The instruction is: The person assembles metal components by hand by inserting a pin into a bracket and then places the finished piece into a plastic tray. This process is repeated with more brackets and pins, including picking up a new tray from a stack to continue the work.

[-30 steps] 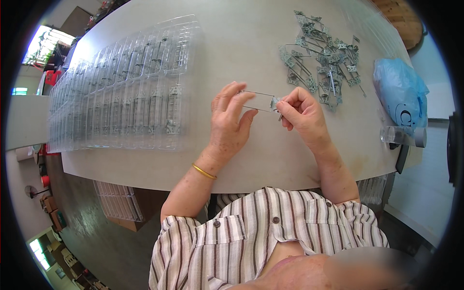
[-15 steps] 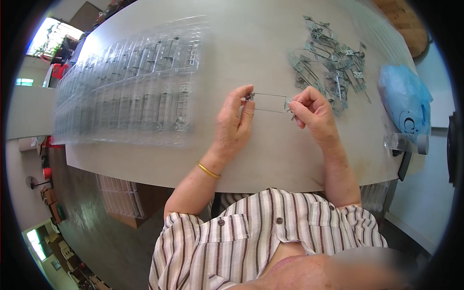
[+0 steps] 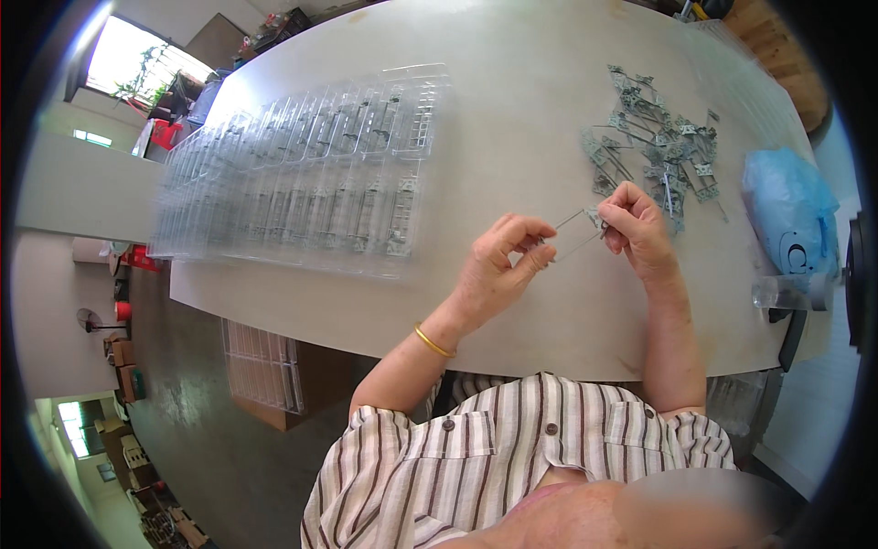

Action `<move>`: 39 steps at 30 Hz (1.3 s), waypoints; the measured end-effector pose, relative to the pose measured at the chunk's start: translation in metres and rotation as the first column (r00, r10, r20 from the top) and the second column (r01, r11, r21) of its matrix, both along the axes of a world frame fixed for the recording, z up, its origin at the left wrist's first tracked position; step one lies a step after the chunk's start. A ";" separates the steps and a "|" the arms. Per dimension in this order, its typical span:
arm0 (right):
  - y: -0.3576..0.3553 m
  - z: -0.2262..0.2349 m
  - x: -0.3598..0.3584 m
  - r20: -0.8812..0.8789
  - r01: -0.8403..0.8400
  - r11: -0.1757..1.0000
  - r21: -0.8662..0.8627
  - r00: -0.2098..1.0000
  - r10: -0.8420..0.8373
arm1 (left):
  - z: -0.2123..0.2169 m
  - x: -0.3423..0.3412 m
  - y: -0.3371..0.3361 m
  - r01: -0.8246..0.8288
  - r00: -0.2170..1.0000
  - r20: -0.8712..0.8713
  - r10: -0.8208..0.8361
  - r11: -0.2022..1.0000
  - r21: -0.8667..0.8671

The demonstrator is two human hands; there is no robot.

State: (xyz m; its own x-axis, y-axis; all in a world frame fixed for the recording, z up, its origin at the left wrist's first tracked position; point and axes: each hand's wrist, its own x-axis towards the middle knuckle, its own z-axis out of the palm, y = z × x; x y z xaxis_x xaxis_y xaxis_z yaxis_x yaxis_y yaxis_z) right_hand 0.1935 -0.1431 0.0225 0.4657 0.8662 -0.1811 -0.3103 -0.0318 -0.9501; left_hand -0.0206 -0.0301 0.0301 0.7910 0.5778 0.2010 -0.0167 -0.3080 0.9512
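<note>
Between my two hands, above the table, is a small metal part with two thin parallel rods (image 3: pixel 574 249) and a flat plate at one end, slanting up to the right. My left hand (image 3: pixel 498 273), with a gold bangle at the wrist, pinches its lower left end between thumb and fingers; the fingertips hide that end. The right hand (image 3: pixel 643 233) is closed on the plate end with thumb and bent forefinger. Beyond my right hand lies a loose heap of similar metal parts (image 3: pixel 672 151).
Clear plastic trays (image 3: pixel 302 174) with rows of compartments holding metal parts cover the table's left. A blue plastic bag (image 3: pixel 788 215) and a clear roll (image 3: pixel 788 293) sit at the right edge, with clear plastic sheets (image 3: pixel 745 82) behind. Below the table's front edge stands a box (image 3: pixel 274 375).
The whole view has shifted, so the table appears further right and lower. The metal part has tipped from level to slanting, its right end now higher. Both hands keep hold of it.
</note>
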 end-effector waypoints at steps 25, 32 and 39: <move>0.013 -0.013 -0.031 0.244 -0.247 0.951 -0.185 0.926 0.288 | 0.089 -0.044 0.134 -0.059 0.858 -0.199 0.474 0.476 0.878; 0.012 -0.015 -0.035 0.286 -0.229 0.956 -0.181 0.918 0.274 | 0.064 -0.027 0.180 0.064 0.839 -0.292 0.460 0.448 0.892; 0.012 -0.012 -0.035 0.303 -0.225 0.958 -0.177 0.914 0.271 | 0.057 -0.018 0.193 0.099 0.865 -0.275 0.420 0.394 0.914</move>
